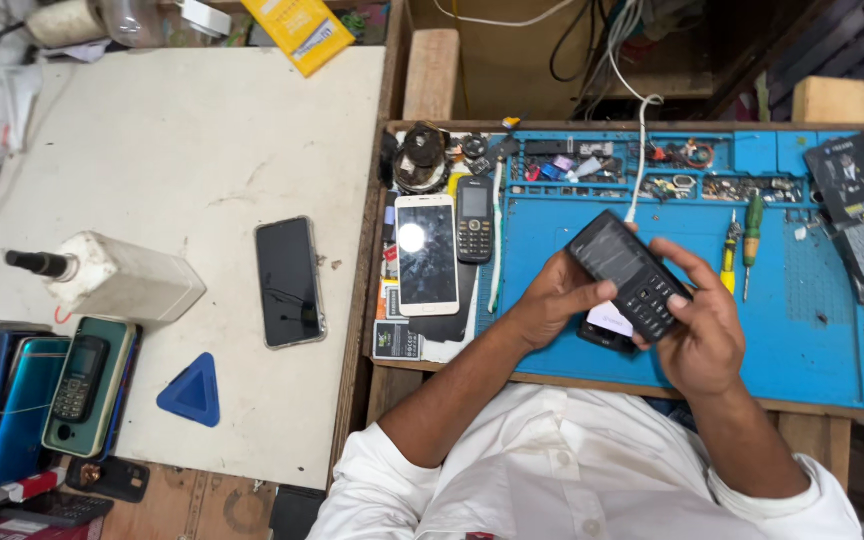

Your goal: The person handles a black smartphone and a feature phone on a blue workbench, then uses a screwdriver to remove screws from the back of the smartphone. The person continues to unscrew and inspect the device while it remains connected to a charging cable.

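Our fingers (674, 262) close around a black keypad phone (630, 275): our left hand (552, 300) grips its screen end, our right hand (702, 335) its keypad end, above the blue repair mat (802, 320) on the counter (452, 70), beside a white smartphone (426, 254).

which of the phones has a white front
The white-fronted smartphone lying at the left edge of the blue mat, beside a small black keypad phone. All other phones in view are dark or black-fronted.
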